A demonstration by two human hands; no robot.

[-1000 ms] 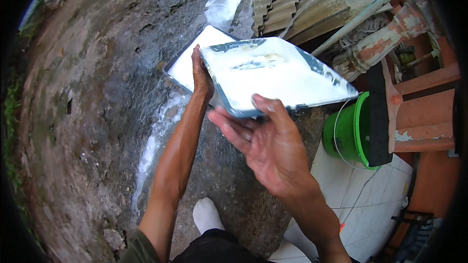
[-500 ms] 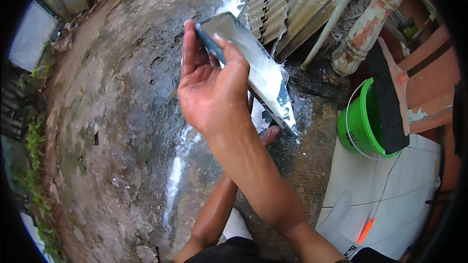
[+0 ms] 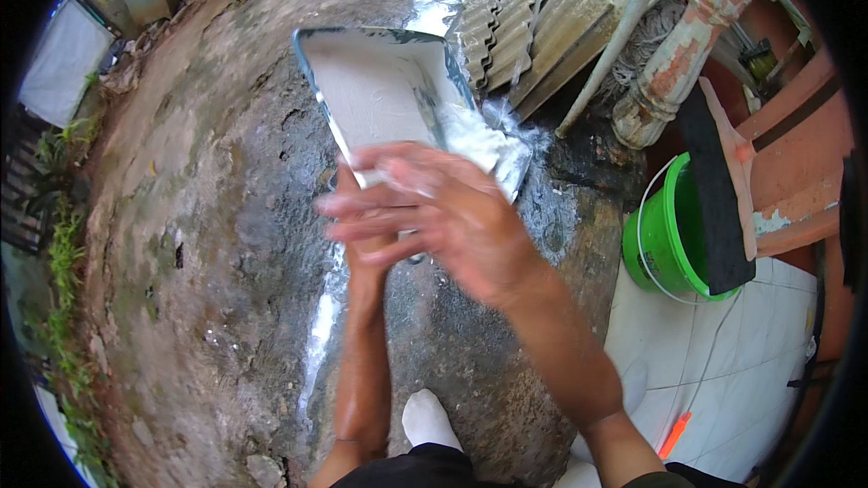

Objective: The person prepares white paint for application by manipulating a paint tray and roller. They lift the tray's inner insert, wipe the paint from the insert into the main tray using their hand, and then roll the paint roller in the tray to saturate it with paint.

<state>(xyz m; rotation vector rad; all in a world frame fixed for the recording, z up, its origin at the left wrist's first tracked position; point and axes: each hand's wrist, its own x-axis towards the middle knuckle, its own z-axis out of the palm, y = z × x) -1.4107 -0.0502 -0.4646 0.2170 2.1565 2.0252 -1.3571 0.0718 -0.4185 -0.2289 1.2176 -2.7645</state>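
Overhead, flat rectangular white-smeared tray [image 3: 384,95], left hand [image 3: 357,217] clasping its lower edge, right hand [image 3: 443,212] splayed, blurred.

The left hand [image 3: 362,203] grips a white tray [image 3: 380,95] from below, tilted over wet ground [image 3: 208,244]. The blurred right hand [image 3: 443,212] lies across its lower end. A green bucket [image 3: 669,235] stands right.

A home's back yard: wet concrete ground [image 3: 226,244], corrugated sheets [image 3: 533,27], green bucket [image 3: 674,239].

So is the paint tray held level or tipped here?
Tipped. The paint tray shows its white-coated inside to the camera; the left hand grips its near edge, and the blurred right hand lies across its lower end.
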